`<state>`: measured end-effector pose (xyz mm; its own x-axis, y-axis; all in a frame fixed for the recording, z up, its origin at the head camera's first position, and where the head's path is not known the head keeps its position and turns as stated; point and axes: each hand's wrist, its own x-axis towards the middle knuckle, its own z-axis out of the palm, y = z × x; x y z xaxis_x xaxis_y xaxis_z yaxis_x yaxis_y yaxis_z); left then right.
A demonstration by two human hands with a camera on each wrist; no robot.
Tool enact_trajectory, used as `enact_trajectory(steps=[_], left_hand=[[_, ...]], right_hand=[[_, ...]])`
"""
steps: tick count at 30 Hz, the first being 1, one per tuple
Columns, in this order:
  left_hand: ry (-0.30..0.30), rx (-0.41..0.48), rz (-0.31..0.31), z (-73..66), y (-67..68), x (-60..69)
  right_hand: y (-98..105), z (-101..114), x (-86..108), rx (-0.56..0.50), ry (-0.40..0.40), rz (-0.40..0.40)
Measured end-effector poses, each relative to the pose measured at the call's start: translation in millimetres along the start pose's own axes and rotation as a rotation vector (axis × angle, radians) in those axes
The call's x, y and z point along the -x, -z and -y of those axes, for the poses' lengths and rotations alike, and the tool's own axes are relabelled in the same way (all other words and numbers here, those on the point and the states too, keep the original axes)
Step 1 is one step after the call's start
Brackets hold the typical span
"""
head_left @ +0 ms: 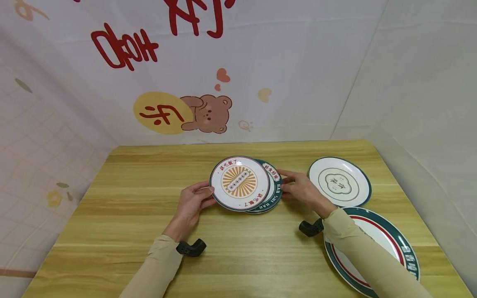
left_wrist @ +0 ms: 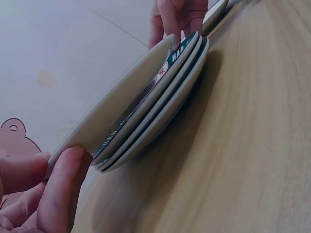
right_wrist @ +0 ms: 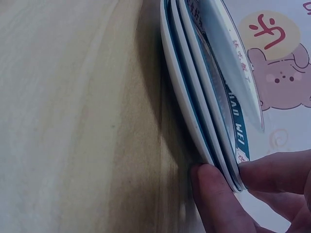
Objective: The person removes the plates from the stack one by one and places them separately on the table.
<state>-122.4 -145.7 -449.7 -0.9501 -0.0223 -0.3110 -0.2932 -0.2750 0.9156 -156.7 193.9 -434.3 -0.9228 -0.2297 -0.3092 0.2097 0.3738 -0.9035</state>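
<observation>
A small white plate [head_left: 240, 183] with an orange sunburst and red characters has its left rim pinched by my left hand [head_left: 190, 209]. Beneath and to its right is a stack of green-rimmed plates [head_left: 276, 196], partly covered by it. In the left wrist view the sunburst plate [left_wrist: 114, 97] tilts up from the stack [left_wrist: 146, 131], with a gap on the near side. My right hand [head_left: 302, 191] holds the stack's right edge; in the right wrist view its thumb and fingers [right_wrist: 221, 199] pinch the stacked rims [right_wrist: 201, 107].
A white plate [head_left: 316, 176] with a dark rim and grey emblem lies at the right. In front of it a large green-and-red-rimmed plate [head_left: 404, 244] lies partly under my right forearm. The wooden table [head_left: 238, 260] meets a printed wall covering [head_left: 298, 82] behind.
</observation>
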Motion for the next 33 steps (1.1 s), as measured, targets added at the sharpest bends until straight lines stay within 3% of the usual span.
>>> enact_trajectory(steps=[13,33], left_hand=[[-0.013,-0.027,0.006,-12.9,12.7,-0.2],[-0.006,-0.027,-0.042,-36.4,43.6,-4.3]], right_hand=[[0,-1,-1.0,-0.005,0.007,0.007],[0,2,-1.2,0.025,-0.019,-0.011]])
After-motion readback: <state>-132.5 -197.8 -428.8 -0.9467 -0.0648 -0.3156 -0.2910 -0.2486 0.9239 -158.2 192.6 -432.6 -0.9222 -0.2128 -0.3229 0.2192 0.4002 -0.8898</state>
